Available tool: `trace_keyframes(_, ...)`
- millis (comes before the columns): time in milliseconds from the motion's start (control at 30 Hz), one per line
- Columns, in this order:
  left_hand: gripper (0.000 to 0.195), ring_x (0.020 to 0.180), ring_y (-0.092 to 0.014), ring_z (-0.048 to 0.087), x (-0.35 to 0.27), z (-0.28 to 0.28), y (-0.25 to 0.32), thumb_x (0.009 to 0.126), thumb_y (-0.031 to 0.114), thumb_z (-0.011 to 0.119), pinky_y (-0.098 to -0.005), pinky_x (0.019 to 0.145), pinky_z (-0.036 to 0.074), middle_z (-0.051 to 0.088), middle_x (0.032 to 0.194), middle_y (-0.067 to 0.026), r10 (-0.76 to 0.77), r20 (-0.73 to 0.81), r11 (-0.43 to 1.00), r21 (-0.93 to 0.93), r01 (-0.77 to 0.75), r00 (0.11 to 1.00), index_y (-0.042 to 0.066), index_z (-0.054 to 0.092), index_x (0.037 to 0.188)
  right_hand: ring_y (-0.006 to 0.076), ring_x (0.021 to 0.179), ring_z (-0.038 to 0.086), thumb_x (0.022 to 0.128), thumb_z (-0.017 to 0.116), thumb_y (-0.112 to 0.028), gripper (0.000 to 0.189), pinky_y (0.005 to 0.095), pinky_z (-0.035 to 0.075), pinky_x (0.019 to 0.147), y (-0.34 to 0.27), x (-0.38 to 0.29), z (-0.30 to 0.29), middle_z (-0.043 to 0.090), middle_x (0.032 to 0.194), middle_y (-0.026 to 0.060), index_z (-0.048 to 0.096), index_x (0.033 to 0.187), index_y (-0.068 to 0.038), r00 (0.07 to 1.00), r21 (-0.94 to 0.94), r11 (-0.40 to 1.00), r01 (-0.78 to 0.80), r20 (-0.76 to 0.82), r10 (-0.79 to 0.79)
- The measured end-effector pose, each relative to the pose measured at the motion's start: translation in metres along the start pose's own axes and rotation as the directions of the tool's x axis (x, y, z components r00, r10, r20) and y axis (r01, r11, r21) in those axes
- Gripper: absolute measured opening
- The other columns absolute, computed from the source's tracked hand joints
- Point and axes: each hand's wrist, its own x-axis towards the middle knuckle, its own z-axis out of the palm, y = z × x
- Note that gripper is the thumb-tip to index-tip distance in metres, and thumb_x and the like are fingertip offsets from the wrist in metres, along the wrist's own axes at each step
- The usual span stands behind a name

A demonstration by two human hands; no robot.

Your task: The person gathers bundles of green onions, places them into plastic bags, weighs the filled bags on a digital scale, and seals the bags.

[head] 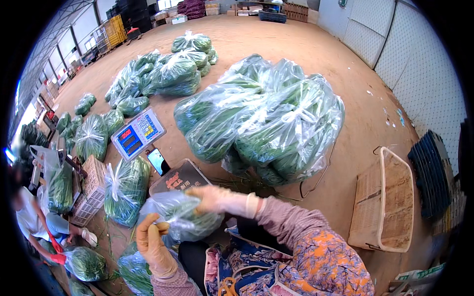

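A clear plastic bag of green leafy vegetables (185,218) lies in front of my knees, beside the dark platform of a scale (179,175). My right hand (209,199), in a pale rubber glove, reaches across the bag's upper right side with its fingers curled onto the plastic. Whether it grips the film is blurred. My left hand (155,242), gloved in the same way, is raised at the bag's left edge with bent fingers; whether plastic is pinched there is unclear. Below it sits another bag of greens (135,268), partly hidden by my left arm.
A scale display (138,134) and a phone (158,162) stand beyond the platform. Large filled bags (266,118) are heaped ahead. At right are an upright plastic crate (398,199) and dark stacked crates (431,174). A red-gloved co-worker (39,222) sits at left, holding a bag (87,262).
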Motion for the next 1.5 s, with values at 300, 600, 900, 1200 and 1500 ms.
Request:
trace_keyframes(300,0.026,0.074,-0.01,0.057,-0.01,0.041,0.011,0.088,0.01,0.047,-0.0205,0.065,0.042,0.054,0.113,-0.0132,0.126,0.127,0.989,0.066,-0.135,0.984,0.002,0.054,0.111,0.0217,0.094,0.057,0.071,0.067,-0.003,0.058,0.0332,0.053,0.078,-0.044,-0.159,-0.214,0.054,0.113,0.0125,0.044,0.124,-0.01,0.438,0.197,0.716,0.67,-0.883,-0.167)
trace_keyframes(600,0.022,0.072,-0.012,0.058,-0.033,-0.006,-0.043,0.087,0.015,0.051,-0.0215,0.062,0.043,0.062,0.094,-0.0088,-0.218,0.025,0.948,0.243,0.206,0.976,0.0,0.058,0.102,0.0283,0.075,0.055,0.07,0.061,-0.008,0.067,0.036,0.049,0.062,0.039,-0.114,-0.339,0.052,0.083,0.0162,0.033,0.131,-0.004,-0.106,-0.402,0.656,-0.638,-0.798,-0.593)
trace_keyframes(900,0.022,0.071,-0.011,0.056,-0.045,0.007,-0.024,0.089,0.016,0.048,-0.0211,0.063,0.042,0.062,0.085,-0.0067,-0.305,-0.079,0.883,0.35,0.313,0.949,0.0,0.058,0.101,0.0327,0.089,0.059,0.081,0.049,-0.013,0.033,0.0422,0.049,0.072,0.171,-0.067,-0.325,0.058,0.095,0.019,0.05,0.114,-0.006,0.226,-0.199,0.61,-0.767,-0.974,-0.033)
trace_keyframes(1200,0.018,0.068,-0.011,0.058,-0.077,-0.053,-0.051,0.087,0.017,0.051,-0.0217,0.06,0.043,0.062,0.09,-0.0089,-0.286,-0.266,0.875,0.318,0.364,0.921,0.001,0.058,0.094,0.0342,0.094,0.054,0.068,0.06,-0.003,0.047,0.0401,0.044,0.081,0.085,-0.068,-0.246,0.053,0.107,0.0201,0.049,0.113,-0.004,0.299,-0.789,0.561,-0.249,-0.614,-0.731)
trace_keyframes(1500,0.039,0.084,-0.036,0.058,-0.26,-0.251,-0.147,0.075,0.032,0.055,-0.0391,0.076,0.045,0.06,0.083,-0.0247,-0.259,-0.734,0.162,0.608,0.777,0.628,-0.005,0.061,0.086,0.0275,0.094,0.054,0.072,0.058,0.004,0.037,0.0337,0.044,0.081,0.042,-0.033,0.044,0.058,0.103,0.0116,0.057,0.107,-0.006,0.703,-0.389,0.734,0.557,-0.251,-0.666)
